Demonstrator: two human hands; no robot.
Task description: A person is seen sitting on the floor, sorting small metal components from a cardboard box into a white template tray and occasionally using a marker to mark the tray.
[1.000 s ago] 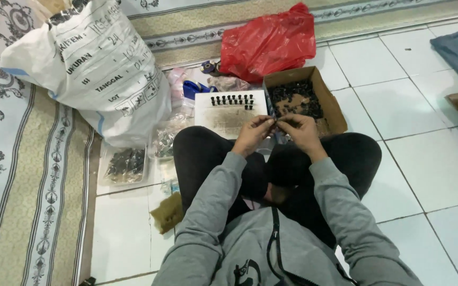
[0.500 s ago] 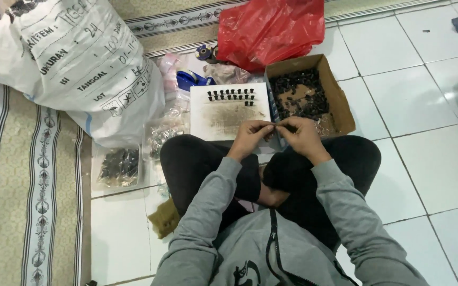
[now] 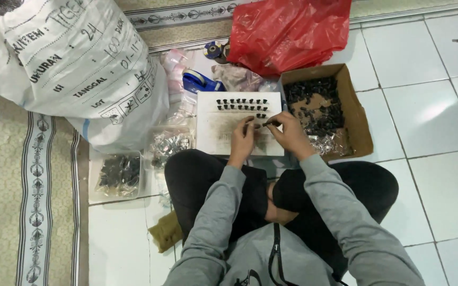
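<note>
I sit cross-legged on a white tiled floor. My left hand (image 3: 244, 139) and my right hand (image 3: 288, 133) meet over a white flat board (image 3: 211, 132) in front of my knees. Between their fingertips I pinch a small black part (image 3: 265, 124). Rows of the same small black parts (image 3: 242, 104) stand along the board's far edge. An open cardboard box (image 3: 357, 114) at the right of the board holds a heap of loose black parts and some clear wrappers.
A big white printed sack (image 3: 75, 69) lies at the left, a red plastic bag (image 3: 287, 32) behind the box. Clear trays of dark parts (image 3: 116, 175) and shiny parts (image 3: 169, 145) sit left of the board. A blue tape dispenser (image 3: 200, 82) lies behind it. A patterned rug (image 3: 22, 201) lies left.
The view has shifted, so the board and box sit lower in frame. My hands have moved forward from above my lap to over the board, still pinching the small part.
</note>
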